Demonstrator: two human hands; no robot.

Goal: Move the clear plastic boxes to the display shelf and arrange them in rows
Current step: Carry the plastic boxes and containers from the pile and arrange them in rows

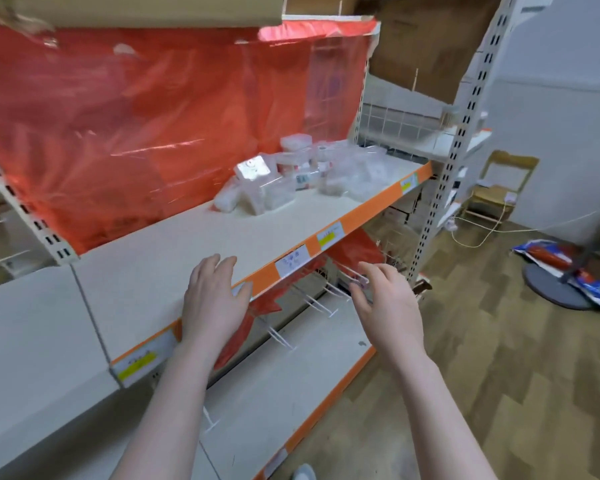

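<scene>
Left hand (pixel 212 299): fingers spread, empty, over the display shelf (pixel 174 258) front edge.
Right hand (pixel 385 303): relaxed, empty, just off that edge.
Clear plastic boxes (pixel 291 174): jumbled at the shelf's far end.

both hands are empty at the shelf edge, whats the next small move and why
Probably reach both hands toward the clear plastic boxes. They sit in a loose jumble at the far right of the display shelf, not in rows, and much of the shelf nearer the person is bare. The left hand and right hand hold nothing, their fingers relaxed, well short of the pile.
</scene>
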